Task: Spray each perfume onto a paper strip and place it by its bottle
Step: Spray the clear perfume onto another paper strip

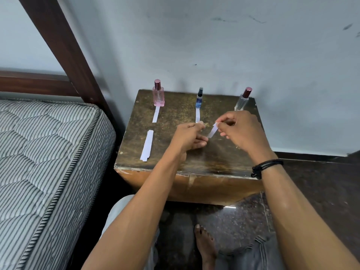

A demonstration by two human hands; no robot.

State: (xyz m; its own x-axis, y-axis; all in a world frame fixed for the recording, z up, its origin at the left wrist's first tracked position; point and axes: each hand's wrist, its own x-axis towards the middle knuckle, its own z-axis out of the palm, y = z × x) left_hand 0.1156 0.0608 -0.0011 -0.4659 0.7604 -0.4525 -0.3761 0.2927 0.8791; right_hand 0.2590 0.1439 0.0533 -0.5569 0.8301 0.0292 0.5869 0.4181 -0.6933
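Three perfume bottles stand along the back of a worn wooden table point(175, 158): a pink bottle point(158, 95), a small blue bottle point(199, 98) and a clear bottle point(242, 101). One paper strip point(156, 114) lies in front of the pink bottle and another strip point(198, 114) in front of the blue one. My right hand point(239, 129) pinches a third strip point(212, 132) by its upper end, just above the table. My left hand point(190, 136) is beside it with curled fingers, its fingertips at the near end of the blue bottle's strip. Whether it grips anything is unclear.
A stack of spare strips point(147, 145) lies at the table's left side. A striped mattress point(42, 152) on a dark wooden bed frame point(64, 45) is close on the left. The wall rises right behind the bottles. My knees and a bare foot point(205, 244) are below the table's front edge.
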